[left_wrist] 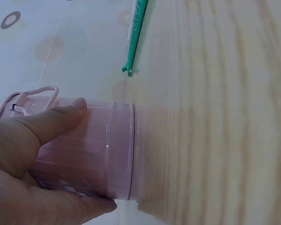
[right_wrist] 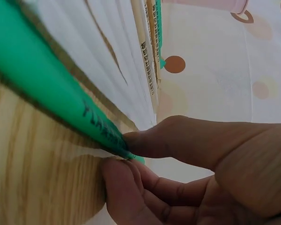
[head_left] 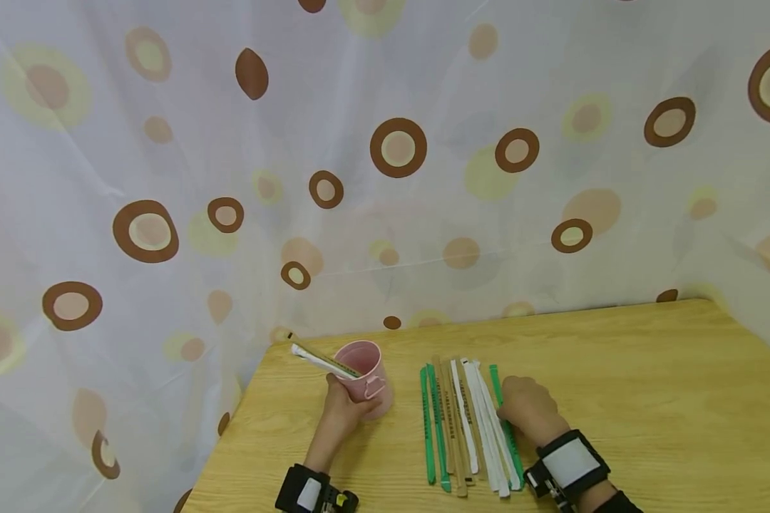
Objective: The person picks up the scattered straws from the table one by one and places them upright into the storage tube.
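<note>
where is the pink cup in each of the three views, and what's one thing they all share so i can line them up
Head: pink cup low, left of centre, held by the left hand.
Left wrist: pink cup at left, below mid-height, lying sideways in the picture.
Right wrist: only a pink part, apparently the cup, at the top edge, right of centre.
Shared landmark: the patterned curtain.

Circle-patterned pale backdrop [head_left: 443, 185], wood-grain table [head_left: 654, 377]

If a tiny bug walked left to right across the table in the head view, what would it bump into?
Pink cup → two green sticks → mixed brown and white sticks → one more green stick → right hand.
</note>
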Available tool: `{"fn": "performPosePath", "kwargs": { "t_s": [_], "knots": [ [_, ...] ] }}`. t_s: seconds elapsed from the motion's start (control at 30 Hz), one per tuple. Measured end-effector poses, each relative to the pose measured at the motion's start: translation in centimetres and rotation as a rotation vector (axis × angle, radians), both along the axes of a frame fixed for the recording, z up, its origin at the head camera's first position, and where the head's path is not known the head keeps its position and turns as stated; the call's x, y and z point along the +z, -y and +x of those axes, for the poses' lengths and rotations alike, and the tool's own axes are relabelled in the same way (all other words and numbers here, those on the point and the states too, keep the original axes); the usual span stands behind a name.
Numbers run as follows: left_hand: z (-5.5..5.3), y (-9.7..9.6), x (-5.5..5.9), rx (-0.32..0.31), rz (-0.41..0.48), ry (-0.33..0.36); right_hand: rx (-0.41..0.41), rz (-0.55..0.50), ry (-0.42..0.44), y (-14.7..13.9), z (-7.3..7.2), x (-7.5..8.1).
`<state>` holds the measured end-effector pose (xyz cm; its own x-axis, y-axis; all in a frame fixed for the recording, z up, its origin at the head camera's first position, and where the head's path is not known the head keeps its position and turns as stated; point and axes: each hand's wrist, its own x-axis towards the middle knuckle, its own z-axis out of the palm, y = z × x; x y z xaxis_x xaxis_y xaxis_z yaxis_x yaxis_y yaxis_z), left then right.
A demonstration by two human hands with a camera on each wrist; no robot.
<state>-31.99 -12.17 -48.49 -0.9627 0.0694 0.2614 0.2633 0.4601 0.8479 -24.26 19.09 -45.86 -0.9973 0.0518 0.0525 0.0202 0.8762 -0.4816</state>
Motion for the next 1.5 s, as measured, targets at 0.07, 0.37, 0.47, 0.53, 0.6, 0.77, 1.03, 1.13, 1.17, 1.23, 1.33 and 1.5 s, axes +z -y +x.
{"fn": "performPosePath", "kwargs": {
  "t_s": [0.07,0.37,0.47,0.53,0.6,0.77,1.03,1.13,1.17,1.23,1.33,1.5],
  "knots": [
    [-0.1,-0.1,0.1,0.001,0.003,0.008,-0.003,-0.012,-0.006,-0.1,0.0,-0.1],
    [0.2,-0.2,0.4,-0.009,0.016,0.017,-0.031,-0.004,0.013,0.0,0.1,0.2],
    [0.3,-0.3,0.5,-0.007,0.019,0.024,-0.045,0.002,0.045,0.0,0.1,0.3],
    [0.4,-0.2,0.6,-0.006,0.019,0.023,-0.053,0.004,0.057,0.0,0.0,0.3],
    [0.4,-0.2,0.6,-0.005,0.019,0.021,-0.061,0.006,0.06,0.0,0.0,0.4],
    [0.4,-0.2,0.6,-0.007,0.009,0.007,-0.073,0.01,0.063,0.0,0.0,0.4],
    [0.4,-0.2,0.6,-0.015,0.021,0.027,-0.088,-0.007,0.067,0.1,-0.1,0.7],
    [0.4,-0.2,0.5,-0.019,0.029,0.037,-0.09,-0.007,0.067,0.1,0.0,0.9],
    [0.4,-0.2,0.5,-0.019,0.031,0.039,-0.091,-0.007,0.065,0.1,0.0,1.0],
    [0.4,-0.2,0.6,-0.02,0.035,0.039,-0.095,-0.01,0.052,0.1,0.1,1.3],
    [0.4,-0.2,0.6,-0.022,0.03,0.035,-0.099,-0.028,0.01,0.1,0.0,1.7],
    [0.3,-0.2,0.6,-0.016,0.022,0.039,-0.082,-0.051,-0.056,0.1,0.0,2.5]
  ]
}}
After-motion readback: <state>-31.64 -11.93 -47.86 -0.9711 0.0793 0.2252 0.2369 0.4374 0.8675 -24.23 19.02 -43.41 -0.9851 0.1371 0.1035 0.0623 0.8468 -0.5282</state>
